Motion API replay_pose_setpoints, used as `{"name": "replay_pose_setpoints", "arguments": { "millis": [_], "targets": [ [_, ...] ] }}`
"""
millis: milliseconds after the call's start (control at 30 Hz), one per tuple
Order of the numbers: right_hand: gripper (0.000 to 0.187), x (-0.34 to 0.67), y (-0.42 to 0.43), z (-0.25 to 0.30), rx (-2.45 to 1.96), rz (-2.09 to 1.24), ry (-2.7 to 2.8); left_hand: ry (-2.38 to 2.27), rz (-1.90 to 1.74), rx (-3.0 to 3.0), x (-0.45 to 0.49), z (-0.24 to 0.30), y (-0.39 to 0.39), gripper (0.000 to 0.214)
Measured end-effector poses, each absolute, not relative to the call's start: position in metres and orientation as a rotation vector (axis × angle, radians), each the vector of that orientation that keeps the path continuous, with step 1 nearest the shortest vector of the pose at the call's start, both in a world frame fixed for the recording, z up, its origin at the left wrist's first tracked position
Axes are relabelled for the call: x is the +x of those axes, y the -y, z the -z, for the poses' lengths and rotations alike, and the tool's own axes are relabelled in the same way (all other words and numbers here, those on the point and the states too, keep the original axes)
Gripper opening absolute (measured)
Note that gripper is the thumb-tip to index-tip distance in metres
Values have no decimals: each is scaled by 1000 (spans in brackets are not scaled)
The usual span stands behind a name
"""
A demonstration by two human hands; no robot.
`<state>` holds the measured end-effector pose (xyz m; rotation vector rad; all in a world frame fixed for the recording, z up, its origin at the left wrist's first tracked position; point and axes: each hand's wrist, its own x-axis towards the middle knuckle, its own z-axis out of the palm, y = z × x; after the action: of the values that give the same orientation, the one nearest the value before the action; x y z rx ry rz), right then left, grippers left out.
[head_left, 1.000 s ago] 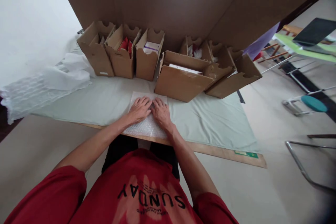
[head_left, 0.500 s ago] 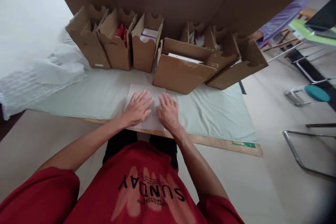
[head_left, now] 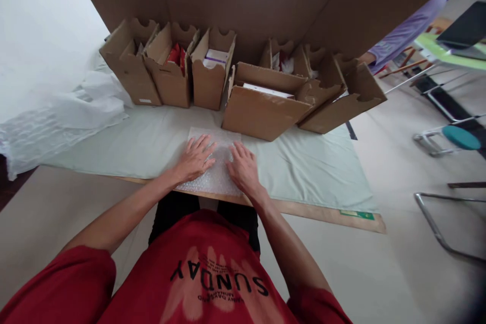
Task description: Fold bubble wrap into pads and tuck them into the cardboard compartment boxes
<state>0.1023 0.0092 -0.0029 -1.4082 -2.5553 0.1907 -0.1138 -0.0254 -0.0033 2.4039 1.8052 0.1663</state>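
A clear sheet of bubble wrap (head_left: pixel 216 177) lies flat at the front edge of the cloth-covered table (head_left: pixel 304 167). My left hand (head_left: pixel 193 159) rests on its left side with the fingers spread. On the right side my right hand (head_left: pixel 243 167) lies palm down, fingers stretched out and apart. Neither hand grips anything. Just beyond my right hand stands a wide cardboard box (head_left: pixel 266 111) with a white item (head_left: pixel 268 91) inside.
Several tall cardboard holders line the back, among them one with red packets (head_left: pixel 175 54) and one with white-and-purple boxes (head_left: pixel 216 55). Crumpled bubble wrap (head_left: pixel 64 121) lies at the left. At the right are another person's purple sleeve (head_left: pixel 395 40) and a teal stool (head_left: pixel 461 137).
The view has shifted slightly, so the boxes and table sit a little lower. My left hand has slid slightly left on the bubble wrap; both hands stay spread on it.
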Motion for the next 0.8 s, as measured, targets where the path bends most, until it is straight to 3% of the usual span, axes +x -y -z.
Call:
{"name": "replay_pose_setpoints", "arguments": {
  "millis": [133, 367, 567, 800],
  "targets": [
    [47, 76, -16, 13, -1317, -272, 2636, -1769, -100, 2430, -111, 12, 12, 57],
    [41, 162, 18, 9, -1436, -219, 2510, -1742, -264, 2372, -122, 11, 20, 55],
    [37, 169, 44, -8, -997, -433, 2734, -1435, -541, 2466, -121, -10, 79, 39],
    [31, 154, 43, 9, -857, -233, 2829, -1466, -400, 2468, -112, -7, 102, 32]
  ]
}}
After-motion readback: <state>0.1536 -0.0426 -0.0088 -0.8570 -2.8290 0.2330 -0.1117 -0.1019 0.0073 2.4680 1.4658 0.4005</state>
